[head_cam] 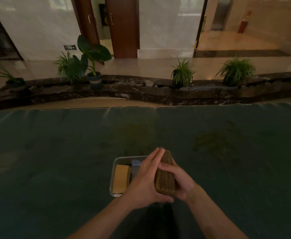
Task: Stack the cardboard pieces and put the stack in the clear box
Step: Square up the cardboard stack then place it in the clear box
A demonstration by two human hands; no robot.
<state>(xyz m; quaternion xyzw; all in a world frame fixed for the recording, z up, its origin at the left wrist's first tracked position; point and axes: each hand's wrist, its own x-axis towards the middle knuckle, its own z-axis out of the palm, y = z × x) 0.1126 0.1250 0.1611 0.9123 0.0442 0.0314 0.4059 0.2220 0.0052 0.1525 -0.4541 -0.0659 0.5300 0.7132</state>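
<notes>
A thick stack of cardboard pieces [165,176] stands on edge between my palms, its layered edges facing up. My left hand [146,180] presses flat against its left face, fingers straight. My right hand [179,181] wraps its right side, with the thumb across the top. The stack hovers over the right part of the clear box [114,171], which rests on the dark green cloth. Inside the box, at its left, lies a tan cardboard stack [121,178]. My left hand hides the box's right half.
The dark green cloth [55,152] covers the whole table and carries a few faint stains. Beyond its far edge runs a dark stone planter ledge [141,94] with several potted plants, then a polished floor and wooden doors.
</notes>
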